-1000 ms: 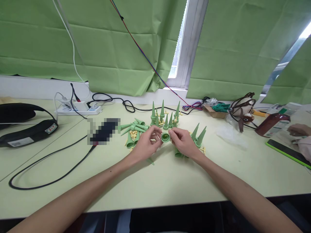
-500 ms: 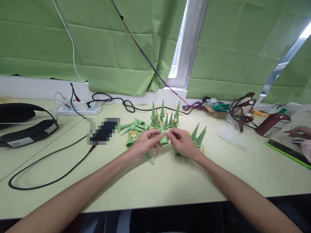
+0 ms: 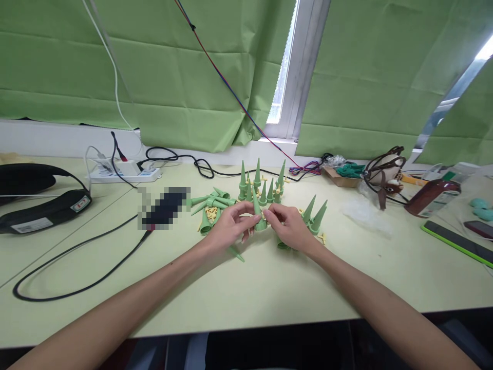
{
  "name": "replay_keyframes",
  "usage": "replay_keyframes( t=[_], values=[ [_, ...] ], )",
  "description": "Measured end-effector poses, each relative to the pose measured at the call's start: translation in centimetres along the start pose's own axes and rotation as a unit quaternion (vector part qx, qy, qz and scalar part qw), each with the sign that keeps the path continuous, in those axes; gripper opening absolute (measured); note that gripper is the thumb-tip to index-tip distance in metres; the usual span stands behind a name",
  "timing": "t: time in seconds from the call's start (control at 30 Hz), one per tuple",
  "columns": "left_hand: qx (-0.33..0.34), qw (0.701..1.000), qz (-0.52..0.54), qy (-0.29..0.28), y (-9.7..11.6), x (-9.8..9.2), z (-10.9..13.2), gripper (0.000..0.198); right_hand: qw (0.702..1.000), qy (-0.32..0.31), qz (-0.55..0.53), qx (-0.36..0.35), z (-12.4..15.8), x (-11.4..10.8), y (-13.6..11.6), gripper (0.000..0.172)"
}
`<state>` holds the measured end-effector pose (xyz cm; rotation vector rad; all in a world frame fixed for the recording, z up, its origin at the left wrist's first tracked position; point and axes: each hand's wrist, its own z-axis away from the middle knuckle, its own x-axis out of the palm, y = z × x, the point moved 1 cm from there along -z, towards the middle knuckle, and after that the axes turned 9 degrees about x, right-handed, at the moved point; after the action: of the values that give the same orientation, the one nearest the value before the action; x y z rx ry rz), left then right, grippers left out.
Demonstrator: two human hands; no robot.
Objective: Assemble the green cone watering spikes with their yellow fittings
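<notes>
My left hand (image 3: 233, 224) is closed round a green plastic watering spike (image 3: 257, 208), held with its point up and wide end down. My right hand (image 3: 285, 224) is pinched against the spike's right side; whatever lies between its fingertips is hidden. Left of my hands is a pile of loose green spikes (image 3: 221, 194) with small yellow valves (image 3: 211, 213) among them. Behind my hands stand several upright green spikes (image 3: 242, 177), some with yellow valves sticking out sideways. More spikes (image 3: 316, 220) stand right of my right hand, partly covered by it.
A pixelated dark device (image 3: 165, 208) with a black cable lies at left, near a power strip (image 3: 123, 174). Clear plastic bags (image 3: 364, 218), a cardboard box (image 3: 341, 177), a reddish-brown bottle (image 3: 432, 198) and a green-edged phone (image 3: 458, 241) are at right.
Another person's hand at the far right has gone from view, and turquoise items show there. My left thumb and the held spike have shifted slightly; both hands stay in nearly the same place.
</notes>
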<state>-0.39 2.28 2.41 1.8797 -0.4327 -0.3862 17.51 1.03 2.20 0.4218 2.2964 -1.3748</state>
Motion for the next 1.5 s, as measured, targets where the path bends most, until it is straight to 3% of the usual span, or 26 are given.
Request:
replay_keyframes(
  t=[0.27,0.6,1.07,1.5],
  values=[
    [0.024,1.000,-0.019,-0.007,-0.34,-0.15,-0.01,0.027,1.000,0.007,0.015,-0.002,-0.11,0.07,0.17,0.038],
    [-0.022,0.997,-0.066,0.036,-0.45,-0.24,-0.09,0.030,0.999,-0.016,0.020,-0.035,0.18,0.26,-0.04,0.036],
    [-0.067,0.996,-0.058,0.022,-0.42,0.16,0.08,0.041,0.993,-0.040,0.067,-0.087,0.55,0.76,0.22,0.039],
    [-0.053,0.996,-0.069,0.004,-0.20,0.35,0.20,0.042,0.992,-0.058,0.083,-0.080,0.70,0.94,0.04,0.041]
  ],
)
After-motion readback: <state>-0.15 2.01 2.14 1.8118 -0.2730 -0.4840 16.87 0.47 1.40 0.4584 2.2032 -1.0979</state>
